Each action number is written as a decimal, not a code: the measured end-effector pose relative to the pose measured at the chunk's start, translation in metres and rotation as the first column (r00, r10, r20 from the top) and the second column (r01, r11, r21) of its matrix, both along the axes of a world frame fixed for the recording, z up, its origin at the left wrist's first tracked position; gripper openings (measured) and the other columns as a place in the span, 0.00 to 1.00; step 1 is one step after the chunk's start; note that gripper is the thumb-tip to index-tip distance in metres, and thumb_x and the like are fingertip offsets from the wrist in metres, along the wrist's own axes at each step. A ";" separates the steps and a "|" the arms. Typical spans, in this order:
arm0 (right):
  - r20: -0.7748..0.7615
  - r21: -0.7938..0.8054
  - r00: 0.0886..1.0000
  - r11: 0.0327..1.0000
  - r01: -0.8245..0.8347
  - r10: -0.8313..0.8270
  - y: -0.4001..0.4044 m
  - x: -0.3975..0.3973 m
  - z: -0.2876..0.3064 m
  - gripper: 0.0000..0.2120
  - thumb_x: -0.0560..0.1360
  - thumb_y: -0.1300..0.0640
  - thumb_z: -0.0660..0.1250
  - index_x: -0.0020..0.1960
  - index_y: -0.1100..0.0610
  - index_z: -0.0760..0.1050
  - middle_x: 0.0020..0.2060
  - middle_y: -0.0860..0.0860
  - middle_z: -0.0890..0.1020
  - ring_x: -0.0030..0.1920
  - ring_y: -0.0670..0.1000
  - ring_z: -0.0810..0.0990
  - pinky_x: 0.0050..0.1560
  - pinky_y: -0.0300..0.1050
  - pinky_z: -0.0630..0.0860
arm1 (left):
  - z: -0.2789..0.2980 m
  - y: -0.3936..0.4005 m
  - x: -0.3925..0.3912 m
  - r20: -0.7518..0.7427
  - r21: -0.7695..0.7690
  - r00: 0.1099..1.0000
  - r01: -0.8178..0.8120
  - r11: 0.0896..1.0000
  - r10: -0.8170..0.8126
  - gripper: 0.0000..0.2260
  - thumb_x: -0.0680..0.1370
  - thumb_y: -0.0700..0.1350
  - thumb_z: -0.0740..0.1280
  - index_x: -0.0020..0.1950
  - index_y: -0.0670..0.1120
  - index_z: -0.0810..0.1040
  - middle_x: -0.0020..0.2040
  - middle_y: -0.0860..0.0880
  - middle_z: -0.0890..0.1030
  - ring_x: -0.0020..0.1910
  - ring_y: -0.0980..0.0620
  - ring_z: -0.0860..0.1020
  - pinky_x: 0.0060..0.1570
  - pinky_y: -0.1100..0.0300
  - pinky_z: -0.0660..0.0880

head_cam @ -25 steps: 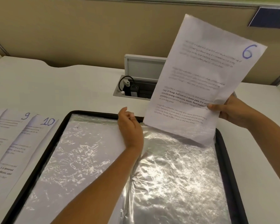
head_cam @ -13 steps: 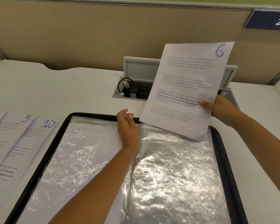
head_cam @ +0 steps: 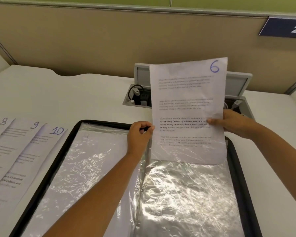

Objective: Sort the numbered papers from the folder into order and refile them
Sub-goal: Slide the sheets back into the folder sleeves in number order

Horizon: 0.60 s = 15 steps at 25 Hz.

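1. Both hands: left hand point(head_cam: 140, 134) pinches a plastic sleeve's point(head_cam: 191, 194) mouth; right hand point(head_cam: 232, 123) grips sheet 6 point(head_cam: 186, 106), centre-right, partly inserted.
2. Risk: clinging film may buckle the sheet's lower edge.

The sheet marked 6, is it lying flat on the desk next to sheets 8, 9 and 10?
No, the sheet marked 6 is held upright by the right hand, its bottom edge entering the folder's plastic sleeve.
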State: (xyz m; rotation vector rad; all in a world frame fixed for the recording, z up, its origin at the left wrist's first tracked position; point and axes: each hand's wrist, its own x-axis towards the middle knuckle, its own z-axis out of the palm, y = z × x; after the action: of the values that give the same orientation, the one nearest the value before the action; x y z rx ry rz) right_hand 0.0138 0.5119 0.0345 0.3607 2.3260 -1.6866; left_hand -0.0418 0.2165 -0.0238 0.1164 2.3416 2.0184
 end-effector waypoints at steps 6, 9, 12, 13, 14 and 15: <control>-0.082 0.299 0.970 0.923 0.242 -0.228 -0.008 -0.004 -0.015 0.30 0.69 0.41 0.70 0.66 0.53 0.69 0.58 0.51 0.79 0.54 0.55 0.80 0.50 0.52 0.79 | -0.008 0.009 0.013 -0.202 -0.346 0.952 0.150 0.926 -0.229 0.13 0.76 0.37 0.67 0.61 0.42 0.78 0.63 0.46 0.73 0.60 0.56 0.73 0.62 0.63 0.70; -0.442 0.648 0.865 0.583 0.490 -0.237 -0.017 -0.023 -0.016 0.24 0.76 0.46 0.64 0.67 0.57 0.68 0.62 0.57 0.75 0.61 0.60 0.73 0.60 0.57 0.72 | -0.015 0.011 0.015 -0.339 -0.481 0.908 0.057 0.875 -0.245 0.14 0.76 0.39 0.67 0.62 0.43 0.78 0.61 0.44 0.77 0.61 0.48 0.73 0.64 0.59 0.67; -0.388 0.744 0.920 0.573 0.344 -0.049 -0.053 -0.047 -0.013 0.21 0.78 0.49 0.62 0.68 0.57 0.68 0.65 0.57 0.71 0.66 0.58 0.67 0.66 0.53 0.63 | -0.015 0.013 0.013 -0.413 -0.489 0.882 -0.003 0.872 -0.228 0.14 0.74 0.38 0.68 0.60 0.43 0.79 0.56 0.44 0.79 0.57 0.47 0.75 0.61 0.56 0.70; -0.329 0.761 0.944 0.594 0.261 0.008 -0.067 -0.059 -0.013 0.22 0.78 0.48 0.61 0.69 0.56 0.67 0.67 0.57 0.70 0.68 0.57 0.66 0.67 0.52 0.62 | -0.014 0.013 0.014 -0.411 -0.496 0.883 -0.005 0.869 -0.229 0.14 0.74 0.39 0.69 0.60 0.43 0.79 0.56 0.45 0.80 0.56 0.47 0.75 0.60 0.55 0.71; -0.269 0.764 0.962 0.618 0.183 0.048 -0.076 -0.074 -0.018 0.23 0.79 0.47 0.61 0.71 0.56 0.65 0.68 0.56 0.69 0.69 0.56 0.65 0.68 0.52 0.60 | -0.015 0.013 0.014 -0.407 -0.501 0.885 -0.008 0.866 -0.227 0.14 0.74 0.39 0.68 0.60 0.43 0.79 0.57 0.45 0.79 0.57 0.47 0.75 0.61 0.53 0.72; -0.211 0.769 0.975 0.627 0.120 0.071 -0.083 -0.088 -0.022 0.25 0.79 0.46 0.60 0.72 0.55 0.63 0.70 0.56 0.68 0.70 0.56 0.64 0.70 0.53 0.59 | -0.015 0.013 0.014 -0.405 -0.500 0.886 -0.010 0.866 -0.224 0.15 0.75 0.40 0.68 0.62 0.44 0.78 0.58 0.46 0.79 0.58 0.48 0.74 0.61 0.52 0.72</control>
State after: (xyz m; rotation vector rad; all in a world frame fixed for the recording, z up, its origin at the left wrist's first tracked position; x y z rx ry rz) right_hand -0.0747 0.4287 0.0120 0.3554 3.1433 -0.6092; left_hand -0.0280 0.2299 -0.0393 0.7538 2.9608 1.3838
